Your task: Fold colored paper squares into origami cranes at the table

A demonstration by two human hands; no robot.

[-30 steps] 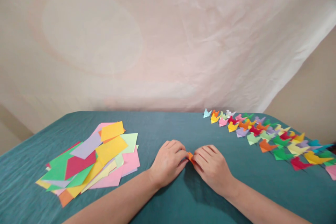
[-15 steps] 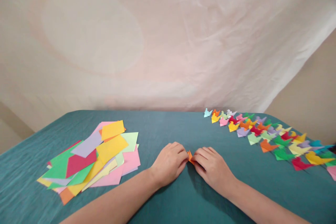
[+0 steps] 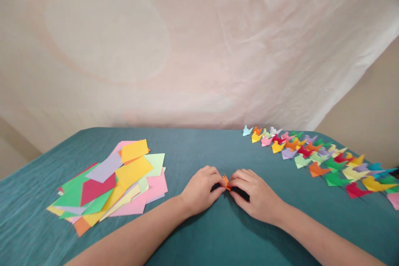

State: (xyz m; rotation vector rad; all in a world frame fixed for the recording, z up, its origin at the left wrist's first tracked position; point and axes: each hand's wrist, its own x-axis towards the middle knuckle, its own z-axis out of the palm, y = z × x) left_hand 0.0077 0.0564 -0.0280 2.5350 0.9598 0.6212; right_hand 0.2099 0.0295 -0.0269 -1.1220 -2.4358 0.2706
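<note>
Over teal cloth (image 3: 205, 241), with pale sheet (image 3: 199, 50) and beige wall (image 3: 370, 112) beyond, orange paper (image 3: 226, 183) in the pinch of both hands (image 3: 201, 190) (image 3: 262, 196).

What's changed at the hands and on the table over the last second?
On the left hand and right hand, thumb and fingers have arched apart, opening dark gaps behind the tips; more of the orange paper shows between them. No release shows: both hands still touch it. The sheets and birds stayed put; the view just shifted slightly.
</note>
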